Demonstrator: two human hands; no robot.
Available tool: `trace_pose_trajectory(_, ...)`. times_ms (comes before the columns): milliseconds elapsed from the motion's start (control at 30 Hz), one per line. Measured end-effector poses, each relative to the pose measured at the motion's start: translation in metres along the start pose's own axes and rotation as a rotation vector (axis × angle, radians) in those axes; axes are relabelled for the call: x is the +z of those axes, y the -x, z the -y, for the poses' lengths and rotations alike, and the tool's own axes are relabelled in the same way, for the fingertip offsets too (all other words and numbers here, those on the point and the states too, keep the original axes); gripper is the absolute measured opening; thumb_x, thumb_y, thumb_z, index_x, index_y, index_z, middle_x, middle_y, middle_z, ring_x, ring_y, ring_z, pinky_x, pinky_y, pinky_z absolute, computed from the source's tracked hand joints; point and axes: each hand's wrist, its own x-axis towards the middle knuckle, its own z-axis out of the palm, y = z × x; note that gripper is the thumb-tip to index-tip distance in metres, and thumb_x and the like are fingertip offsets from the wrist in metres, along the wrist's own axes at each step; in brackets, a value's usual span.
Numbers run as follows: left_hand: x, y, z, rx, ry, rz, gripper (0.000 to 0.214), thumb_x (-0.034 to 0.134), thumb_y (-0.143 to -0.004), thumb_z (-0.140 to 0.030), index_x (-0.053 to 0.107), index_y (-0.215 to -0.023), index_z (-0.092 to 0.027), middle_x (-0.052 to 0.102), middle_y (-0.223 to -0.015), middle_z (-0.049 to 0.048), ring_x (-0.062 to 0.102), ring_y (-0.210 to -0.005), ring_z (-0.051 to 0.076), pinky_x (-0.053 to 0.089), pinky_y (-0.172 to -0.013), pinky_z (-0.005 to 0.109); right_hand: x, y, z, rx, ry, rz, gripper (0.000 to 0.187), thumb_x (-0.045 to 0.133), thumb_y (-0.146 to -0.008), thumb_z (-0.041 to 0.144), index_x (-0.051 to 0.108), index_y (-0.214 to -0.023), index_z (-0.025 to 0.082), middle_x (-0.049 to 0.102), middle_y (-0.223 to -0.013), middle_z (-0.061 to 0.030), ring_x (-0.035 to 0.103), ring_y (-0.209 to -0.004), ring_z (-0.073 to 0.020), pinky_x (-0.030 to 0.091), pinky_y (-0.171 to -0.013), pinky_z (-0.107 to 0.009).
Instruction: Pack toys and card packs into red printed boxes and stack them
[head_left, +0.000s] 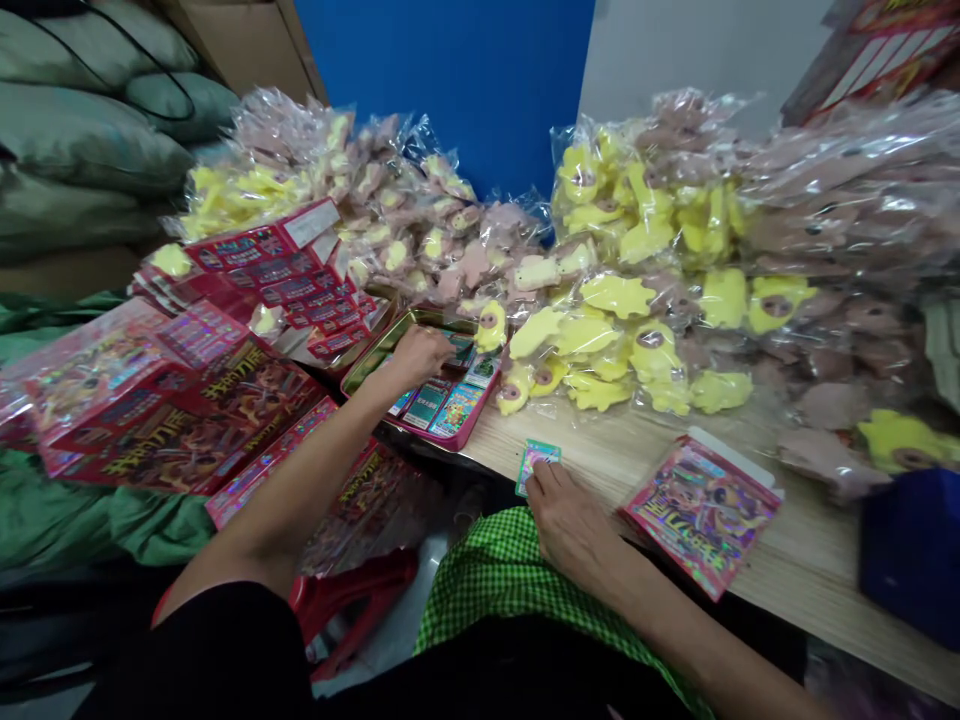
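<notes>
My left hand point(420, 356) reaches over a pink metal tin point(457, 432) that holds rows of colourful trading cards point(442, 405). Its fingers rest on the cards at the tin's far side, and I cannot tell whether they grip one. My right hand point(570, 520) is at the table's near edge, its fingertips pinching a small teal-and-pink trading card point(537, 466). To the right of that hand lies a shiny pink card pack point(701, 515) with a white flap at its far end.
Clear bags of yellow and pale pink plush toys point(637, 300) are heaped along the wooden table point(600, 445). Red printed boxes point(180, 410) are stacked on green cloth at left. A dark blue box point(915, 560) stands at right, and a red stool point(352, 600) sits below.
</notes>
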Motion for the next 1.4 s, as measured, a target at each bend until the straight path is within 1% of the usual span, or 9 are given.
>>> trace_pose_trajectory(233,-0.026,0.012,-0.036,-0.172,0.165,-0.644,0.024,0.058,-0.096,-0.031,0.079,-0.094,-0.019,0.073,-0.086,0.0065,0.063,-0.077,0.02,0.047,-0.075,0.031,-0.008,-0.003,-0.009,0.001,-0.057,-0.014,0.03,0.061,-0.07,-0.005,0.069,-0.093,0.012,0.064,-0.099,-0.0142,0.058,-0.091,-0.0276,0.051,-0.079,-0.035)
trace_pose_trajectory(333,-0.035,0.022,-0.071,-0.142,0.364,-0.732,0.019,0.063,-0.092,-0.03,0.079,-0.087,-0.02,0.071,-0.077,0.0024,0.06,-0.069,0.015,0.047,-0.069,0.028,-0.016,-0.012,-0.026,0.059,-0.07,-0.091,0.027,0.057,-0.076,-0.005,0.071,-0.094,0.01,0.066,-0.096,-0.015,0.06,-0.088,-0.0276,0.052,-0.08,-0.036)
trace_pose_trajectory(467,-0.037,0.034,-0.127,-0.224,0.862,-0.629,0.016,0.073,-0.085,-0.034,0.078,-0.083,-0.019,0.07,-0.073,0.0007,0.059,-0.064,0.012,0.047,-0.063,0.026,-0.043,-0.018,-0.056,0.228,-0.141,-0.368,0.031,0.043,-0.094,0.004,0.07,-0.108,0.008,0.068,-0.104,-0.0185,0.061,-0.097,-0.0304,0.051,-0.087,-0.043)
trace_pose_trajectory(567,-0.023,0.037,-0.168,-0.317,1.292,-0.354,0.022,0.079,-0.079,-0.039,0.074,-0.076,-0.018,0.068,-0.065,-0.0005,0.055,-0.055,0.01,0.044,-0.055,0.024,-0.072,-0.013,-0.071,0.418,-0.65,-0.605,0.026,0.048,-0.099,0.026,0.07,-0.087,0.017,0.067,-0.082,-0.0093,0.061,-0.076,-0.0247,0.052,-0.07,-0.037)
trace_pose_trajectory(700,0.009,0.03,-0.215,-0.363,1.435,-0.058,0.031,0.079,-0.078,-0.043,0.065,-0.068,-0.018,0.062,-0.058,-0.0012,0.051,-0.05,0.009,0.04,-0.051,0.023,-0.1,0.007,-0.078,0.514,-1.297,-0.54,0.029,0.06,-0.09,0.048,0.065,-0.083,0.02,0.066,-0.081,-0.0048,0.059,-0.07,-0.0197,0.049,-0.057,-0.028)
trace_pose_trajectory(900,0.044,0.005,-0.286,-0.288,1.191,-0.047,0.048,0.078,-0.077,-0.054,0.06,-0.103,-0.017,0.069,-0.098,0.0114,0.066,-0.087,0.022,0.054,-0.076,0.036,-0.12,0.068,-0.118,0.739,-0.465,-0.673,0.026,0.049,-0.091,0.038,0.065,-0.081,0.021,0.058,-0.064,-0.0007,0.053,-0.059,-0.0189,0.038,-0.057,-0.029)
trace_pose_trajectory(1033,0.058,-0.006,-0.343,-0.138,0.761,0.221,0.11,0.09,-0.057,-0.062,0.043,-0.143,-0.011,0.056,-0.138,0.0284,0.053,-0.13,0.047,0.042,-0.107,0.063,-0.127,0.102,-0.154,0.891,-0.079,-0.736,0.03,0.048,-0.085,0.026,0.069,-0.105,0.018,0.068,-0.073,-0.0053,0.061,-0.064,-0.0236,0.04,-0.061,-0.032)
trace_pose_trajectory(1133,0.068,-0.008,-0.367,-0.053,0.545,0.306,0.119,0.091,-0.056,-0.049,0.033,-0.152,-0.01,0.054,-0.136,0.0289,0.053,-0.128,0.051,0.039,-0.108,0.069,-0.124,0.114,-0.169,0.967,0.01,-0.711,0.022,0.049,-0.081,0.025,0.066,-0.095,0.018,0.068,-0.068,-0.0072,0.061,-0.06,-0.0256,0.038,-0.058,-0.032)
trace_pose_trajectory(1400,0.071,0.009,-0.339,0.402,0.677,-0.357,0.123,0.077,-0.068,-0.029,-0.001,-0.162,-0.015,0.042,-0.149,0.0244,0.047,-0.136,0.043,0.049,-0.107,0.062,-0.127,0.108,-0.151,0.558,-0.132,-0.789,0.006,0.054,-0.092,0.02,0.059,-0.095,0.022,0.069,-0.076,-0.0015,0.063,-0.061,-0.0194,0.041,-0.058,-0.028)
